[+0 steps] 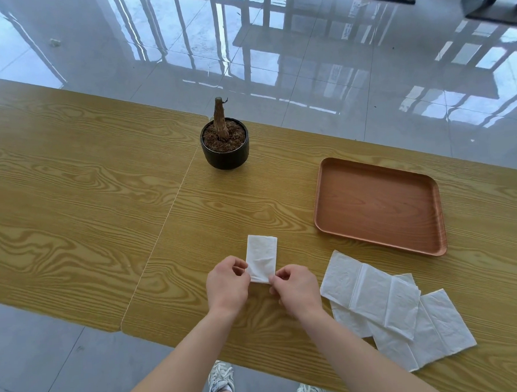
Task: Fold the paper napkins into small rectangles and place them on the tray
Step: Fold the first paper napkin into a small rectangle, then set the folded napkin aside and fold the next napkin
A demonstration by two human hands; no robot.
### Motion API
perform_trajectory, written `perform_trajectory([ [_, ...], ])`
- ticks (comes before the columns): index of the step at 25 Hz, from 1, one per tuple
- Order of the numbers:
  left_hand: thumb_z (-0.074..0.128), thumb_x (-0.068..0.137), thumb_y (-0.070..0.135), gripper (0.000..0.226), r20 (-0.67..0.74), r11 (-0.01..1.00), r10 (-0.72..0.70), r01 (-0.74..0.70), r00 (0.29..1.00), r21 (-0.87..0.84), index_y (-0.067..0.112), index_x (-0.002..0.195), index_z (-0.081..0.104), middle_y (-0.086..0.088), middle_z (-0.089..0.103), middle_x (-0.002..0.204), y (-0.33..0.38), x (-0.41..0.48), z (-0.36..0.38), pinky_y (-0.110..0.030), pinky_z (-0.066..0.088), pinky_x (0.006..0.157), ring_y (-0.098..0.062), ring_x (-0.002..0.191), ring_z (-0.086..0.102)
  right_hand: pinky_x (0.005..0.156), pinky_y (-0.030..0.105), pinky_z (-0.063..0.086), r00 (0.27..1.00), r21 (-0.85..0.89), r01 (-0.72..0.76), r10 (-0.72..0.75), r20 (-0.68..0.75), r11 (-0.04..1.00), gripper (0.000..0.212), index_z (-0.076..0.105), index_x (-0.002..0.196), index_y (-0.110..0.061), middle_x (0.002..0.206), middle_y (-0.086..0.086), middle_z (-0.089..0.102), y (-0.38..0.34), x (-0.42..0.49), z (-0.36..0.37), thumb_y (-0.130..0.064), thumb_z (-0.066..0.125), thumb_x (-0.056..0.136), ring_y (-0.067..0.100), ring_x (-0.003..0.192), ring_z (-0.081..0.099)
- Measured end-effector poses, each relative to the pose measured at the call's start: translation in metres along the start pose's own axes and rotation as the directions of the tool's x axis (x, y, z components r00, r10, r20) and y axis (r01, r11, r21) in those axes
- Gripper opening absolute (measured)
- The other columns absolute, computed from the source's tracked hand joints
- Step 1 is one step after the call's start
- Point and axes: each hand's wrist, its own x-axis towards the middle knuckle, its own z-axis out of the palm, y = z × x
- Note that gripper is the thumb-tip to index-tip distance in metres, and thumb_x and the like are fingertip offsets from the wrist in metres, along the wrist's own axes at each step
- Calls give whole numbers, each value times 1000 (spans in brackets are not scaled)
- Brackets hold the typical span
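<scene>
Folded napkin point(261, 257) lies on the wooden bench point(71, 187), a narrow white rectangle with its long axis running away from the person; its near end is pinched from both sides; left hand point(227, 283) holds the near-left corner between thumb and fingers, grip narrow and closed on the paper; right hand point(296, 286) holds the near-right corner the same way, grip narrow and closed on the paper. Far end of the napkin rests flat on the bench. Pile of unfolded napkins point(398, 311) lies just right of the right hand, sheets overlapping, spread flat. Tray point(379, 203), brown, rectangular, sits beyond the pile and apart from it; nothing on it. Potted stump point(224, 140) in a dark pot stands near the far edge of the bench, well apart from the hands.
</scene>
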Motion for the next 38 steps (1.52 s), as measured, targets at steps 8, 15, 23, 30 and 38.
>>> perform_trajectory([
  [8,63,85,11,16,-12,976,147,-143,989,166,15,97,73,0,70,90,14,22,8,-31,49,77,-19,85,64,68,33,57,999,-133,-7,0,-53,991,26,69,65,-24,60,-13,73,-15,27,-5,-39,64,85,5,65,67],
  [15,73,81,12,21,146,787,436,-455,888,417,14,102,70,-3,56,103,2,16,1,-37,54,68,-21,89,59,73,33,56,1000,-169,-7,2,-29,986,23,66,80,-27,71,-9,75,-15,33,-5,-50,67,78,10,78,68],
  [23,73,82,9,9,242,594,534,-564,810,574,7,75,67,-8,62,85,11,17,0,-41,54,53,-27,71,58,70,34,52,985,-389,141,-170,-41,910,13,64,86,-25,88,-2,73,-13,31,-2,-38,65,85,25,88,67],
  [30,74,78,4,14,223,611,557,-576,800,543,8,90,72,-7,62,88,12,5,-1,-39,53,52,-26,72,60,71,30,50,976,-249,184,-206,-65,951,13,67,89,-25,85,-7,72,13,10,-30,-38,69,86,16,85,66],
  [38,69,82,18,13,451,469,626,-769,637,435,13,95,70,-2,62,93,36,-45,63,-37,52,69,-24,82,60,62,29,54,937,-241,141,-208,-282,960,5,69,84,-25,76,-11,69,122,-47,-124,-26,70,90,6,72,64],
])
